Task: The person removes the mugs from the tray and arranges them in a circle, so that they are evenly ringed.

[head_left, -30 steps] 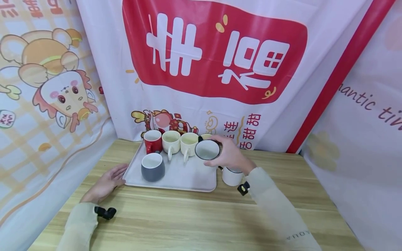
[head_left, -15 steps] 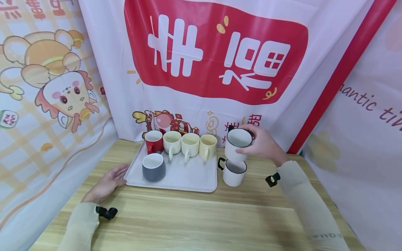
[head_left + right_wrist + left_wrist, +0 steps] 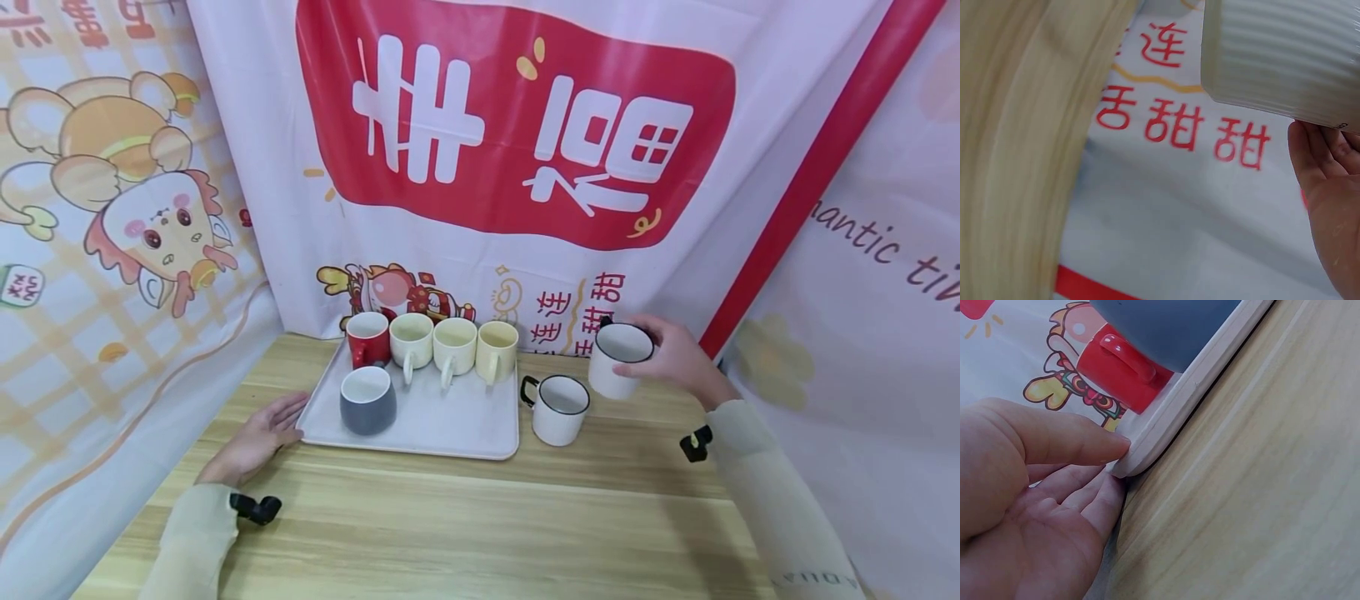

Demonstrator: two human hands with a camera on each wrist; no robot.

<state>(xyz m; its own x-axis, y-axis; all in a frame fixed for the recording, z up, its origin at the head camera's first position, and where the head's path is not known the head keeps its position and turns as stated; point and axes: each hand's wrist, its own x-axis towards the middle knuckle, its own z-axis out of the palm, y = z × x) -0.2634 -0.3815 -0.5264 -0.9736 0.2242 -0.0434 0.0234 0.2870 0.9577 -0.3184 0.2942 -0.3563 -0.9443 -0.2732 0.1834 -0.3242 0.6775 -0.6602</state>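
Observation:
My right hand [image 3: 675,358] holds a white mug [image 3: 613,379] with a dark rim, its thumb at the rim and its fingers round the far side. In the right wrist view the ribbed wall of this mug [image 3: 1279,59] fills the top right. A matching white mug [image 3: 557,421] with a black handle stands on the table just left of it. At the front left corner of the white tray [image 3: 442,429], my left hand [image 3: 251,442] pinches the edge. The left wrist view has the thumb [image 3: 1107,445] on the rim and the other fingers lower, against the corner.
A red mug [image 3: 367,346] and three cream mugs line the tray's back, the rightmost cream mug [image 3: 497,350] yellower. In front of the red one stands a grey cup [image 3: 367,407]. Printed cloth [image 3: 517,225] hangs behind and beside the wooden table [image 3: 465,525].
My right hand has carried the white mug off the tray's right side, past the standing white mug to its right, and lowered it. My left hand has stayed at the tray corner.

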